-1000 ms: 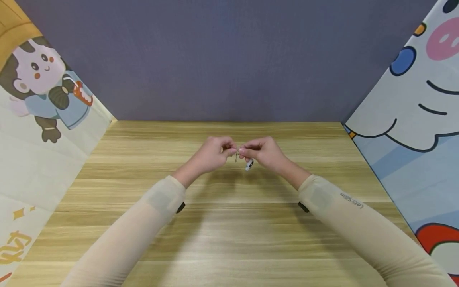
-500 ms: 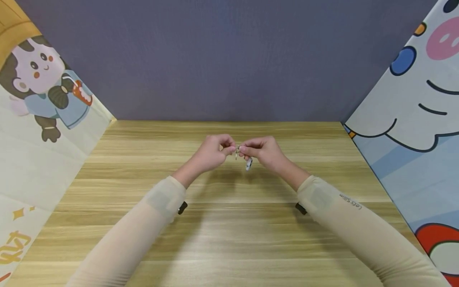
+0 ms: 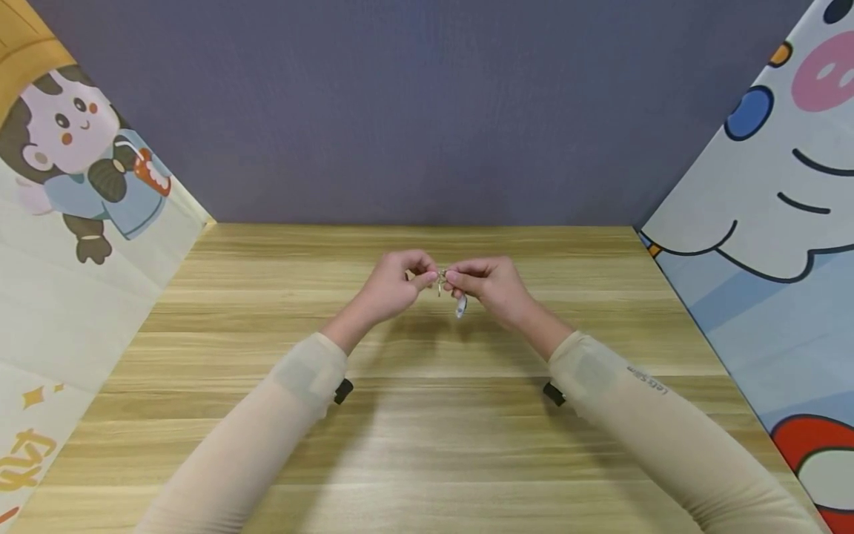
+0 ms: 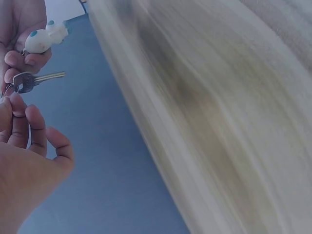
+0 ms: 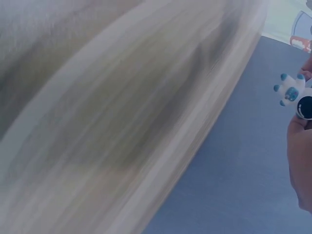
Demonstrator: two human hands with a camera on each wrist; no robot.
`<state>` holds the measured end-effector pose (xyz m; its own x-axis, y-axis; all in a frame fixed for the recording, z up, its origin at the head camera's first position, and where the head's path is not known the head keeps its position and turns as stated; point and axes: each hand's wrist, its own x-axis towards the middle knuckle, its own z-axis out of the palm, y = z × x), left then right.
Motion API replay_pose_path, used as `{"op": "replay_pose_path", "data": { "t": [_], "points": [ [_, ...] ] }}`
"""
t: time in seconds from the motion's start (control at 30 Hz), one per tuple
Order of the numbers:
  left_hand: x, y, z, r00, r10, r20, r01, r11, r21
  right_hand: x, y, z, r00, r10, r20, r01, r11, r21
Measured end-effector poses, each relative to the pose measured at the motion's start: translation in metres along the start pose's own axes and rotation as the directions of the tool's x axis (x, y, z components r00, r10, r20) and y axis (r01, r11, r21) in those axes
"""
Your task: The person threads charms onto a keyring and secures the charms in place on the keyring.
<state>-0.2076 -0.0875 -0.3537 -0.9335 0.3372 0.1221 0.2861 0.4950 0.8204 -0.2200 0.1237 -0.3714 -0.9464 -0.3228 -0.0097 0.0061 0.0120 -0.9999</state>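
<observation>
My left hand (image 3: 398, 284) pinches a small metal key ring (image 4: 7, 89) between thumb and index finger. A silver key (image 4: 34, 81) hangs from the ring, between the two hands. Facing it, my right hand (image 3: 492, 285) pinches the keychain's metal end, partly covered by the fingertips. Below the right fingers dangles a white astronaut charm (image 5: 295, 95) with blue feet and a black visor; it appears tiny in the head view. Both hands are raised over the wooden table (image 3: 427, 430), their fingertips almost meeting. How the ring joins the charm is hidden by the fingers.
A dark blue-grey panel (image 3: 427, 111) stands behind the table's far edge. Printed cartoon panels flank it, one on the left (image 3: 73, 297) and one on the right (image 3: 774, 297). Dark wrist devices show beneath both sleeves.
The hands have risen very slightly and keep their pinches. The charm has turned and swung a little left, its dark visor no longer showing in the head view.
</observation>
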Motion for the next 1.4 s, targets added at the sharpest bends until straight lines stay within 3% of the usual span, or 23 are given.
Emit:
{"op": "replay_pose_path", "data": {
  "t": [0.3,0.7,0.97,1.27,1.4],
  "points": [
    [-0.001,-0.006,0.004,1.000,-0.022,-0.015,0.019,0.989,-0.144,-0.001,0.006,0.005,1.000,-0.023,-0.009,0.024,0.991,0.135],
    [0.001,-0.010,0.011,0.998,-0.018,-0.054,0.003,0.965,-0.262,-0.003,0.010,0.007,1.000,-0.003,-0.024,0.009,0.964,0.266],
    [0.002,-0.011,0.014,0.994,-0.055,-0.092,0.019,0.936,-0.352,-0.003,0.010,0.010,0.999,0.009,-0.032,0.002,0.946,0.324],
    [0.002,-0.007,0.015,0.989,-0.081,-0.121,0.013,0.877,-0.480,-0.006,0.006,0.016,1.000,0.006,-0.026,0.004,0.919,0.395],
    [0.001,-0.008,0.015,0.990,-0.078,-0.114,0.012,0.873,-0.487,-0.007,0.004,0.016,0.999,-0.004,-0.040,0.018,0.931,0.364]
  ]
}}
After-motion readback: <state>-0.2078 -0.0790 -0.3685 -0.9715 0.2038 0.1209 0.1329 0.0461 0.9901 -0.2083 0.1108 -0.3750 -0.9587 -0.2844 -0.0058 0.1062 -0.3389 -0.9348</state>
